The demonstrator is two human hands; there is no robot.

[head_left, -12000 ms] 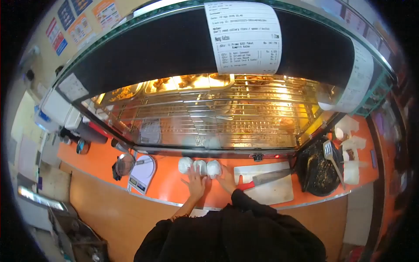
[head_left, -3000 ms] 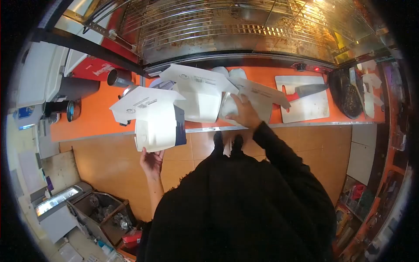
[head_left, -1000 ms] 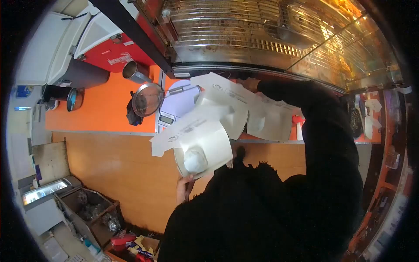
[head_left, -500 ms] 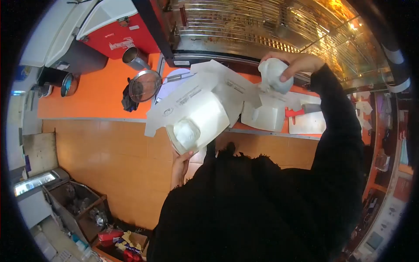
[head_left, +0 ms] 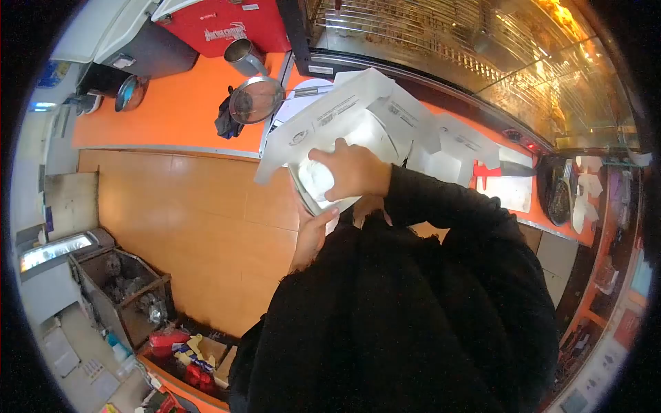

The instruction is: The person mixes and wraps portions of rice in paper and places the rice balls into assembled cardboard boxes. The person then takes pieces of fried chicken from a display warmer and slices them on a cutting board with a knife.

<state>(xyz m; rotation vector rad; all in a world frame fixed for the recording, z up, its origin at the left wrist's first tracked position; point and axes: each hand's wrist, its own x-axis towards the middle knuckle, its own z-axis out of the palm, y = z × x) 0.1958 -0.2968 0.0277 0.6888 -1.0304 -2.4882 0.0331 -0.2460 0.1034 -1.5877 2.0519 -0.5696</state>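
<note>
An open white cardboard takeaway box (head_left: 308, 131) with printed flaps is tilted in front of me. My left hand (head_left: 310, 233) grips its near lower edge, thumb along the outer wall. Inside the box is my right hand (head_left: 354, 172), palm down, its fingers curled over a white rounded bundle (head_left: 315, 182). The bundle looks like something in a white wrapper or bag; its contents are hidden. Only one such bundle shows, and the hand covers part of the box's inside.
A second open white box (head_left: 441, 165) stands on the orange counter (head_left: 165, 110), beside a red-handled knife (head_left: 487, 168) on a white board (head_left: 506, 193). A mesh strainer (head_left: 257, 100) and metal mug (head_left: 244, 57) are left. Behind is a lit glass cabinet (head_left: 427, 41) with wire racks.
My right hand has come down from near the cabinet into the box, carrying a white bundle. My view has shifted, and the bundle seen earlier in the box is no longer separately visible.
</note>
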